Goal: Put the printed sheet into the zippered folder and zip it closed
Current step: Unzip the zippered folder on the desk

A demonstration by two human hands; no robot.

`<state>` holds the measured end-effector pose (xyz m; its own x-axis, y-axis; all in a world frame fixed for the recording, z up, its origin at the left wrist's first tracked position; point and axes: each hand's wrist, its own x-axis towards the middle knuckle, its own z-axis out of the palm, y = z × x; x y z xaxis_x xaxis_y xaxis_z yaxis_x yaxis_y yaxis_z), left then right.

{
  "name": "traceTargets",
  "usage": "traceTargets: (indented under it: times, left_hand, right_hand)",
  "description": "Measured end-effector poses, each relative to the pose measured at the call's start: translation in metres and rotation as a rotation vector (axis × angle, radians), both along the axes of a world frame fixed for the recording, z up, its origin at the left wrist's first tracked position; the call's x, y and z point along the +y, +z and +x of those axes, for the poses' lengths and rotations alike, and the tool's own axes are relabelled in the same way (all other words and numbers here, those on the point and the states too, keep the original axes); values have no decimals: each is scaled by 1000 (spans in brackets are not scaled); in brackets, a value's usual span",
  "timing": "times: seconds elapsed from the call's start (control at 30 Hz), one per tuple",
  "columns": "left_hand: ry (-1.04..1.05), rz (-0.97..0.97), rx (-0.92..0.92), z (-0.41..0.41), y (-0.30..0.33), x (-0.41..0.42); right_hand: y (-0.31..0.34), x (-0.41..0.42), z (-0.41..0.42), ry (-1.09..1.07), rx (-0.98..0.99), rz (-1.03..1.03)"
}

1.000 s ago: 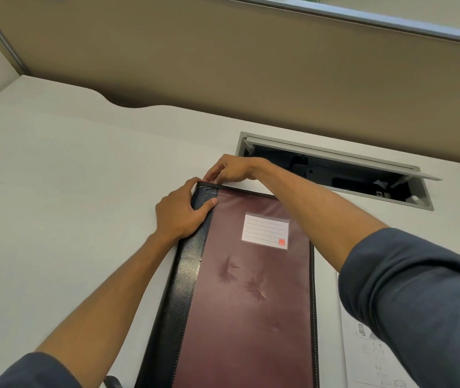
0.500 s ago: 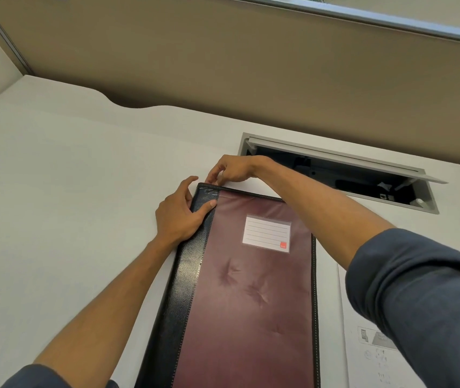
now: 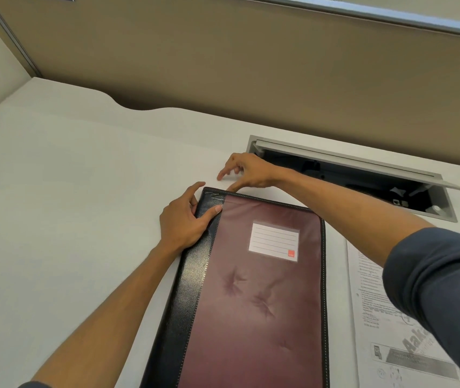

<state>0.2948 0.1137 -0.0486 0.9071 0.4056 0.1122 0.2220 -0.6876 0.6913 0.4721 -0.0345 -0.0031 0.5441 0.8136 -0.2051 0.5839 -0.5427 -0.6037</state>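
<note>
The zippered folder (image 3: pixel 257 298), maroon with a black spine and a white label, lies shut on the white desk. My left hand (image 3: pixel 184 222) grips its far left corner, thumb on the cover and fingers down the edge. My right hand (image 3: pixel 247 172) is at the far top edge beside that corner. Its thumb tip touches the zipper line and its index finger is lifted and pointing left. Whether it pinches the zipper pull is hidden. The printed sheet (image 3: pixel 385 326) lies flat to the right of the folder, partly under my right sleeve.
An open cable hatch (image 3: pixel 363 177) with a raised grey lid is set in the desk just behind my right forearm. A beige partition (image 3: pixel 251 65) stands along the far desk edge. Bare desk surface (image 3: pixel 69 191) stretches to the left.
My right hand has shifted slightly right along the folder's top edge and its fingers have spread. My left hand keeps its hold on the corner.
</note>
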Motion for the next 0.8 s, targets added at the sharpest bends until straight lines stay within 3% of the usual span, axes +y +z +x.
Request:
traceTargets:
  times: [0.33,0.57,0.8]
  left_hand:
    - [-38,142,18,5,0,-3]
    - [-37,57,21,6,4,-2]
    - [-102,-185,-48,9,5,-1]
  right_hand:
    - [-11,0,7,62,305,57]
    - [-12,0,12,98,318,58]
    - [-3,0,10,99,441,76]
